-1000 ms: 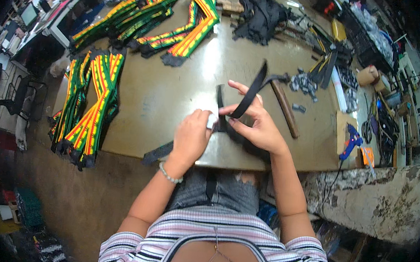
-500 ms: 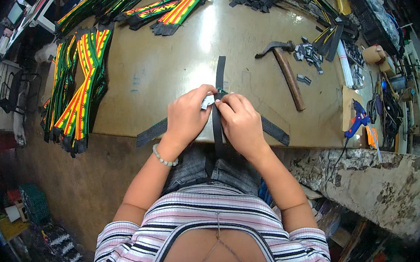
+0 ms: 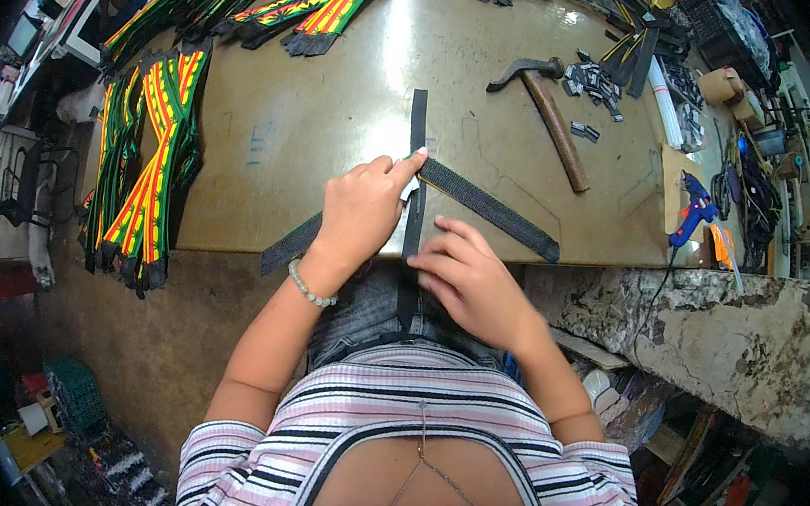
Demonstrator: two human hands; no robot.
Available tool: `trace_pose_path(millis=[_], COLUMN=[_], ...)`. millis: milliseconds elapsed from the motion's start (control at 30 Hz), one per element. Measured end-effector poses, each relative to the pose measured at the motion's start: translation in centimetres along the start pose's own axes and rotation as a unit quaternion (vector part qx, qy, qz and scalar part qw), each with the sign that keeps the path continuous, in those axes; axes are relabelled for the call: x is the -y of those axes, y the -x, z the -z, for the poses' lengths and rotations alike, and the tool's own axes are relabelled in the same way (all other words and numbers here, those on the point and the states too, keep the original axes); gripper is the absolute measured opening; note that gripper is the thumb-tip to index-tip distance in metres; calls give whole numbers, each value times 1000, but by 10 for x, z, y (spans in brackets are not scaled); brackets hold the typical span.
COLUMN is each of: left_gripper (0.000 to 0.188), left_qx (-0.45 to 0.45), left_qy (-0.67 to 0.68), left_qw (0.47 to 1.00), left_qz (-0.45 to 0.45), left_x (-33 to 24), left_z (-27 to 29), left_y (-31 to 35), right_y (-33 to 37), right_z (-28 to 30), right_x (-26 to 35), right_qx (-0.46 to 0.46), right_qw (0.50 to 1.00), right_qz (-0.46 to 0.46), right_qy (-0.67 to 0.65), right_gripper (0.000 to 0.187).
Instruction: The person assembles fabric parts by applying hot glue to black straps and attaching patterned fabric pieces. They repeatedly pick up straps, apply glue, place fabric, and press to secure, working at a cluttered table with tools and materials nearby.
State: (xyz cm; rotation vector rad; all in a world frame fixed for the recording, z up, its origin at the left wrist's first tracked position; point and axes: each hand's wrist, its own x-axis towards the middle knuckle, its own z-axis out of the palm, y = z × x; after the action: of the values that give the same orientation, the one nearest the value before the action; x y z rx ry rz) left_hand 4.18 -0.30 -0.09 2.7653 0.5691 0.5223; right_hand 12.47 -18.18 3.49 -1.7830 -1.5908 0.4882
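My left hand (image 3: pixel 366 206) is closed at the crossing of the black webbing straps, its index finger pressed on the joint. A narrow black strap (image 3: pixel 419 119) runs from the tabletop past the near edge toward my lap. A wider dark webbing strap (image 3: pixel 491 209) slants out to the right from the joint; another webbing end (image 3: pixel 290 245) sticks out beneath my left wrist. Beside the left fingers a small white tag (image 3: pixel 409 190) shows. My right hand (image 3: pixel 465 278) is open, fingers apart, its fingertips close to the narrow strap's lower part; whether they touch it I cannot tell.
A wooden-handled hammer (image 3: pixel 555 131) lies to the right, near a pile of small dark metal clips (image 3: pixel 593 84). Farther right is a blue glue gun (image 3: pixel 693 211) with a cord. Bundles of colourful patterned straps (image 3: pixel 158 154) lie at left. The table's edge (image 3: pixel 222 249) is near me.
My right hand has let go at the joint and drawn back toward me, its fingers spreading. The right webbing strap now shows up to the joint. My left hand stays there.
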Motion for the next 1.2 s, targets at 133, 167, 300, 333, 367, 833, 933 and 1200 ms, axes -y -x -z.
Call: trace_pose_path(millis=[133, 167, 300, 333, 367, 833, 933, 1200], left_gripper=[50, 49, 46, 46, 46, 43, 41, 45], left_qx=[41, 44, -56, -90, -121, -49, -73, -84], left_qy=[22, 34, 96, 113, 133, 77, 92, 92], left_qw=[999, 998, 991, 987, 982, 995, 993, 992], left_qz=[25, 33, 76, 66, 57, 28, 15, 14], left_x=[-1, -1, -5, -6, -7, 1, 1, 1], left_z=[5, 7, 13, 14, 16, 1, 0, -2], left_y=[-6, -7, -2, 3, 8, 28, 28, 29], right_y=[69, 93, 183, 194, 199, -45, -57, -56], right_z=[82, 116, 206, 219, 233, 85, 77, 76], right_x=[-61, -94, -235, -260, -273, -61, -53, -53], right_qx=[-452, -578, -691, -649, -581, -112, -89, -76], right_qw=[858, 767, 659, 704, 748, 976, 988, 988], right_qz=[-222, -278, -262, -270, -317, -164, -126, -129], right_qy=[-102, -2, 136, 98, 50, -88, 15, 41], right_gripper=[23, 34, 63, 63, 61, 48, 47, 48])
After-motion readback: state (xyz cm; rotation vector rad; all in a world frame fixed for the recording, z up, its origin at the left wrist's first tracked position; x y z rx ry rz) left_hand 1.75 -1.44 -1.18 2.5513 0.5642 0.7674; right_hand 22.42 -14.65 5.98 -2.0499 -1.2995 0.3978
